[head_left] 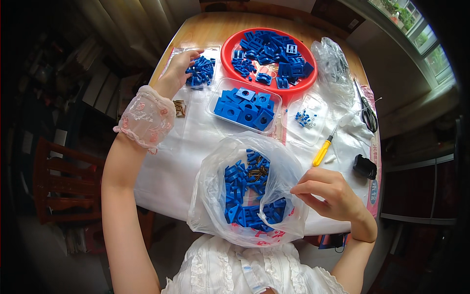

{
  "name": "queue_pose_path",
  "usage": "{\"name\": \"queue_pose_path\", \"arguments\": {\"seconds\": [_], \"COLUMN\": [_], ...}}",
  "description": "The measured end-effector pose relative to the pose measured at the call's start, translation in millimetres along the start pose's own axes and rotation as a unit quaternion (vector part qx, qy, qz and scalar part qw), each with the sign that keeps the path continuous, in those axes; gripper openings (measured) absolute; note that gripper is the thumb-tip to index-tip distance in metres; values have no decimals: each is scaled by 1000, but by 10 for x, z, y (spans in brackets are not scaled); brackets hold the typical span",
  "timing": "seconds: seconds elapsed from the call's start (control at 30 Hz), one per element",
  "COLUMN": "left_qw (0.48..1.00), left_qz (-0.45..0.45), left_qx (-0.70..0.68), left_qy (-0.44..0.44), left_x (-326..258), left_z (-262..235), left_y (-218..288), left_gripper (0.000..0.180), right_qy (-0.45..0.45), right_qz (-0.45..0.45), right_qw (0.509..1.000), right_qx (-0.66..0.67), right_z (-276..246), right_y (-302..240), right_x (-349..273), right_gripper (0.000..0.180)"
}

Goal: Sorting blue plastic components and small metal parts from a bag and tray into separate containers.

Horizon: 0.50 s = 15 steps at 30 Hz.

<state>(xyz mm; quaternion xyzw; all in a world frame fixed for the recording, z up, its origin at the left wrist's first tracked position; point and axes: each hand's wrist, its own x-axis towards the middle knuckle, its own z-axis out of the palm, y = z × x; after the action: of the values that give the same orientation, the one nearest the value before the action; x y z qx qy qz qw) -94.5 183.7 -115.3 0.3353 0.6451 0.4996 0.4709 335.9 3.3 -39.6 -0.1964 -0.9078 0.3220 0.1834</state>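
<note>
My left hand (180, 71) reaches to the far left with its fingers apart, beside a pile of small blue plastic parts (200, 72) in a clear shallow tray. A translucent plastic bag (208, 196) gapes in front of me, its rim spread wide. Inside it lie many blue plastic pieces (236, 183) and a cluster of brass-coloured pins (257, 172). At the bag's right side, my right hand (333, 193) is closed in a pinch, fingertips on the plastic.
Blue parts fill a round red tray (226, 62) and a clear box (211, 109). Tiny blue pieces (304, 117) occupy another clear container. Rightward are a yellow-handled screwdriver (322, 152), black-handled scissors (368, 115), a black object (364, 167) and crumpled plastic (335, 66). Brass pins (180, 109) lie at left.
</note>
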Motion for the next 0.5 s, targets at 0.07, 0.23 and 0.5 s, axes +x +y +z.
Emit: {"name": "queue_pose_path", "arguments": {"seconds": [0.07,0.23,0.5], "left_qw": [1000,998,974], "left_qz": [2,3,179], "left_qx": [26,51,59], "left_qy": [-14,-41,-123], "left_x": [-107,-183,-1187], "left_z": [31,-8,-10], "left_y": [72,169,450], "left_gripper": [40,39,29], "right_qy": [3,-22,54], "right_qz": [-6,-20,-85], "right_qw": [1000,999,995], "right_qx": [-3,-14,17], "right_z": [32,13,21], "right_y": [-6,-23,-294], "right_x": [-2,-43,196], "right_gripper": [21,22,25]}}
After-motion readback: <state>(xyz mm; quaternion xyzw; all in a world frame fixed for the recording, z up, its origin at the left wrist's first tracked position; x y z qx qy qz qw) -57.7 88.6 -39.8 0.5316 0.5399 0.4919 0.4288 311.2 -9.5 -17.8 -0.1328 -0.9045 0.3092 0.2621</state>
